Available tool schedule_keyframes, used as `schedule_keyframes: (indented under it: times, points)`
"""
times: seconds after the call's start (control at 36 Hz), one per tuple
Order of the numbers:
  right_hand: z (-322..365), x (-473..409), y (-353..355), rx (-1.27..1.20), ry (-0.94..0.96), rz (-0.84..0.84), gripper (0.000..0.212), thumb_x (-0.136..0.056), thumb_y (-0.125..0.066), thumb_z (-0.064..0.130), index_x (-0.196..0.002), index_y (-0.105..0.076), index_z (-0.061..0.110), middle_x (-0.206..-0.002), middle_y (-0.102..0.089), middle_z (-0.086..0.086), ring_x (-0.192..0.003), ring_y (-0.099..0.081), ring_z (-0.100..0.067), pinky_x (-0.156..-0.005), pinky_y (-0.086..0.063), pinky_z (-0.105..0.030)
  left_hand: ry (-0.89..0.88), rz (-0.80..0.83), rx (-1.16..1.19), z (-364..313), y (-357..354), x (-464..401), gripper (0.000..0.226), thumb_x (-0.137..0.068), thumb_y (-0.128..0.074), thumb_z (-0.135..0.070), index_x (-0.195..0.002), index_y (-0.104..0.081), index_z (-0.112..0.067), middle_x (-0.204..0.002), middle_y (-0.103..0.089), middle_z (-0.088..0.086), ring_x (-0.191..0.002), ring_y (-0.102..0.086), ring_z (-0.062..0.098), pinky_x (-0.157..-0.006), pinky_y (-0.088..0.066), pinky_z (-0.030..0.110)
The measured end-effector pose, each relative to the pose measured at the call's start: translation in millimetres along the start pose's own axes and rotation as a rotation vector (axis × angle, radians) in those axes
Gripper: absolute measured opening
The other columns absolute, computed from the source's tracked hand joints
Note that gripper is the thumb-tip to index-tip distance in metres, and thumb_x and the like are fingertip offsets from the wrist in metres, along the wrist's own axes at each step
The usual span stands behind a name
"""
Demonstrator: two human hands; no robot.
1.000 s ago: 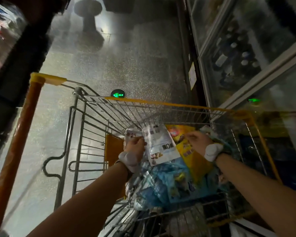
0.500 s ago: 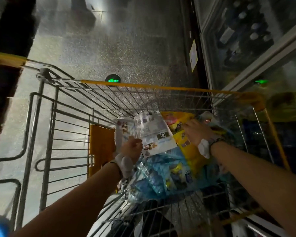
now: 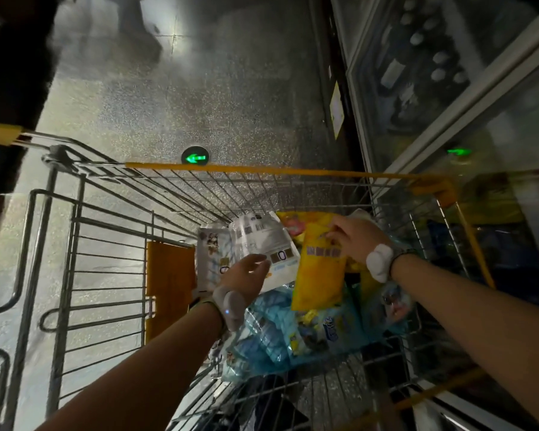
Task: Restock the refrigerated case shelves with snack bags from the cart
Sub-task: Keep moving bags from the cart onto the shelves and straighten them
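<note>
While both arms reach down into the wire cart (image 3: 112, 213), the left hand (image 3: 246, 273) has its fingers curled round the lower edge of a white snack bag (image 3: 262, 241), which stands up out of the pile with its printed back toward the camera; a second white bag (image 3: 212, 253) sits just beside it on the left, partly behind the hand, and whether the hand grips that one too cannot be told. To the right, the right hand (image 3: 355, 237) pinches the top of a yellow snack bag (image 3: 319, 275) with curled fingers, the bag hanging down from the grip over the heap below. Under both lies a mound of blue snack bags (image 3: 293, 334) in clear wrapping, filling the near part of the cart basket. Each wrist carries a white band

The cart has a yellow rim and an orange panel (image 3: 168, 281) on its inner left side. It stands on a speckled, glossy floor (image 3: 199, 98), where a round green arrow marker (image 3: 195, 157) glows just beyond the far rim. Along the right runs the refrigerated case (image 3: 448, 73), its glass door showing dim bottle tops inside and a green reflection of the arrow
</note>
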State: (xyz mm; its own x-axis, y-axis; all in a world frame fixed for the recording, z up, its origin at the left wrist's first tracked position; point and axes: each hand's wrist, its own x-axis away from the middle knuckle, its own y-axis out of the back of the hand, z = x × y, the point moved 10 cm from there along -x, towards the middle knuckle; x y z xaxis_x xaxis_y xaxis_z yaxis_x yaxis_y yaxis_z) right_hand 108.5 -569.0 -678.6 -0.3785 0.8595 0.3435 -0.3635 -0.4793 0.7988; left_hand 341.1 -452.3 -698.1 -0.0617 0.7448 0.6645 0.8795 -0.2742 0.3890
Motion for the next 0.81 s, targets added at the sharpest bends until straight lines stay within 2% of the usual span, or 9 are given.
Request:
schedule_keyframes:
  times: [0.06,0.14,0.25,0.36,0.47,0.53,0.61,0.69,0.81]
  points:
    - [-1.5,2.4,11.6,-0.057,-0.037,-0.085,0.016,-0.098,-0.055,0.027,-0.092,-0.053,0.012,-0.072,-0.051,0.011,-0.061,-0.047,-0.001,-0.051,-0.037,-0.024,-0.020,0.015,0.061,-9.9,-3.5,0.8,0.042,-0.096,-0.056,-0.050,-0.133,-0.058,-0.030,-0.111,-0.064,-0.005,-0.104,-0.065,0.022,-0.091,-0.054,0.041]
    - [-13.8,5.9,20.9,-0.242,-0.113,-0.163,0.022,-0.095,-0.059,0.026,-0.085,-0.049,0.009,-0.071,-0.054,-0.011,-0.061,-0.050,-0.021,-0.057,-0.038,-0.032,-0.053,0.039,0.117,-24.9,-9.0,2.2,0.050,-0.092,-0.061,-0.052,-0.136,-0.055,-0.029,-0.115,-0.061,-0.005,-0.104,-0.064,0.023,-0.092,-0.055,0.047]
    - [-32.9,15.3,21.3,-0.487,-0.262,-0.249,0.027,-0.095,-0.061,0.021,-0.083,-0.047,0.000,-0.075,-0.052,-0.029,-0.064,-0.046,-0.019,-0.059,-0.034,-0.031,-0.162,0.024,0.220,-44.9,-9.9,2.2,0.050,-0.088,-0.070,-0.042,-0.133,-0.056,-0.027,-0.121,-0.066,0.000,-0.104,-0.066,0.023,-0.088,-0.053,0.033]
    - [-55.0,22.6,5.7,-0.645,-0.409,-0.257,0.027,-0.096,-0.059,0.021,-0.079,-0.047,0.004,-0.068,-0.054,-0.012,-0.058,-0.051,-0.021,-0.057,-0.043,-0.032,-0.192,-0.005,0.379,-58.7,-6.2,2.1,0.053,-0.086,-0.074,-0.035,-0.136,-0.057,-0.024,-0.115,-0.071,0.001,-0.095,-0.069,0.014,-0.081,-0.058,0.026]
    - [-53.8,35.4,-26.6,-0.856,-0.535,-0.119,0.020,-0.099,-0.053,0.013,-0.080,-0.048,0.014,-0.047,-0.049,0.008,-0.050,-0.049,-0.010,-0.053,-0.046,-0.024,-0.210,0.036,0.198,-83.4,-14.7,9.2,0.043,-0.103,-0.048,-0.038,-0.137,-0.057,-0.014,-0.128,-0.065,0.008,-0.111,-0.064,0.028,-0.088,-0.048,0.032]
    - [-57.6,36.9,-40.5,-0.876,-0.580,-0.080,0.015,-0.098,-0.055,0.015,-0.083,-0.052,0.014,-0.060,-0.052,-0.001,-0.061,-0.052,-0.017,-0.066,-0.051,-0.031,-0.224,0.018,0.080,-96.1,-10.9,12.1,0.043,-0.105,-0.040,-0.040,-0.131,-0.060,-0.011,-0.116,-0.067,0.010,-0.105,-0.063,0.032,-0.080,-0.044,0.030]
    - [-63.0,40.7,-42.5,-0.909,-0.607,-0.062,0.008,-0.101,-0.047,0.011,-0.096,-0.054,0.010,-0.076,-0.060,-0.008,-0.057,-0.059,-0.021,-0.057,-0.046,-0.027,-0.321,0.027,-0.184,-126.0,-4.2,14.6,0.044,-0.105,-0.037,-0.042,-0.106,-0.064,-0.007,-0.081,-0.061,0.011,-0.077,-0.059,0.034,-0.071,-0.050,0.042]
    - [-76.4,43.7,-36.4,-0.858,-0.630,-0.073,0.010,-0.102,-0.045,0.013,-0.103,-0.055,0.010,-0.086,-0.067,-0.014,-0.064,-0.067,-0.023,-0.054,-0.049,-0.022,-0.396,-0.006,-0.380,-157.4,11.8,18.7,0.041,-0.106,-0.037,-0.040,-0.106,-0.065,-0.010,-0.082,-0.062,0.010,-0.077,-0.060,0.030,-0.069,-0.046,0.035]
    - [-121.3,54.7,-9.3,-0.524,-0.681,-0.236,0.018,-0.094,-0.052,0.005,-0.106,-0.066,0.006,-0.110,-0.066,-0.022,-0.105,-0.062,-0.038,-0.085,-0.049,-0.034,-0.533,-0.198,-0.427,-177.6,41.8,21.4,0.043,-0.105,-0.036,-0.045,-0.098,-0.065,-0.015,-0.070,-0.060,0.006,-0.067,-0.059,0.028,-0.059,-0.042,0.034]
